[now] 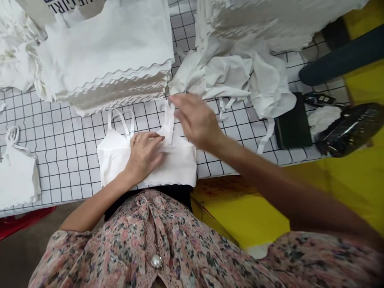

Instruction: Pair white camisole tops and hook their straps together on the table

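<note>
A white camisole bra top [177,164] lies flat at the table's front edge, its wavy hem toward me. My left hand [145,154] rests on its middle, thumb apart from the fingers, a ring on one finger. My right hand [196,120], slightly blurred, is closed at the upper end of the right shoulder strap [170,116], pulled away from me. The left strap [121,120] lies looped on the table. Just beyond is a thick stack of white tops [111,44] with wavy hems.
Crumpled white tops [228,76] lie right of the stack, before another white pile [255,20]. A black flat case [294,124], a key fob [319,99] and a shiny black bag [351,130] sit at right. More folded tops [18,172] are at left on the checked cloth [69,148].
</note>
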The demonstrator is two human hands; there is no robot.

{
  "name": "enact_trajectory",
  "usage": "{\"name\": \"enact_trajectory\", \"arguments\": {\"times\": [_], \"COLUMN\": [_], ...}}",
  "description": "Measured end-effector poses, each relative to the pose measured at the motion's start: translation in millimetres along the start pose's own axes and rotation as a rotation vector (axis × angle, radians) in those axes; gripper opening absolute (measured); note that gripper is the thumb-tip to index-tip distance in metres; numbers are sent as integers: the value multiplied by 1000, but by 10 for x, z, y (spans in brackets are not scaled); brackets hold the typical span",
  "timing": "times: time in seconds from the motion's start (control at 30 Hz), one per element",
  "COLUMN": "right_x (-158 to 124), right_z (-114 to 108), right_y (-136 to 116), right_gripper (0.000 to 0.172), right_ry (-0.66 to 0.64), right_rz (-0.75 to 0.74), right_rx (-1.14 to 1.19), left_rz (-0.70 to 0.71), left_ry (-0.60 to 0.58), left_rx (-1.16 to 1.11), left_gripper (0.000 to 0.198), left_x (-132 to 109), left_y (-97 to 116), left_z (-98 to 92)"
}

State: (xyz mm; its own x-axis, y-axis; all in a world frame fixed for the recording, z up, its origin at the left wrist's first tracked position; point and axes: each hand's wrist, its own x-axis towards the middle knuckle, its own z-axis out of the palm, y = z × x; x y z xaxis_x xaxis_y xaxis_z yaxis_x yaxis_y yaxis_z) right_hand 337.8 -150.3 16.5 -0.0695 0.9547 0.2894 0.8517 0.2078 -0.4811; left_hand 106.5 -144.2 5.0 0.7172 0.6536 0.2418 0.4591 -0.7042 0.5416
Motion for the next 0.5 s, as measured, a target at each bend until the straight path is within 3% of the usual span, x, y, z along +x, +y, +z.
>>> {"name": "enact_trajectory", "arguments": {"times": [0.1, 0.2, 0.27, 0.33, 0.43, 0.5], "right_x": [-658, -1135, -1334, -1452, -1430, -1242], "right_z": [147, 336, 383, 337, 148, -16], "right_y": [-549, -737, -660, -505, -198, 70], "right_gripper": [67, 85, 95, 99, 88, 74], "right_ry": [-159, -278, -269, -250, -194, -35], "right_rz": [21, 132, 226, 271, 237, 248], "right_rx": [-43, -89, -133, -178, -194, -187], "left_rz": [42, -70, -158, -217, -238, -218], "left_ry": [-35, -132, -128, -73, 7, 46], "left_rx": [93, 162, 202, 238, 254, 252], "left_gripper": [46, 74, 94, 100, 98, 93], "left_x": [-296, -623, -815, -962, -1076, -1075], "left_y": [22, -89, -210, -322, -425, -439], "left_z": [-157, -222, -246, -275, -305, -313]}}
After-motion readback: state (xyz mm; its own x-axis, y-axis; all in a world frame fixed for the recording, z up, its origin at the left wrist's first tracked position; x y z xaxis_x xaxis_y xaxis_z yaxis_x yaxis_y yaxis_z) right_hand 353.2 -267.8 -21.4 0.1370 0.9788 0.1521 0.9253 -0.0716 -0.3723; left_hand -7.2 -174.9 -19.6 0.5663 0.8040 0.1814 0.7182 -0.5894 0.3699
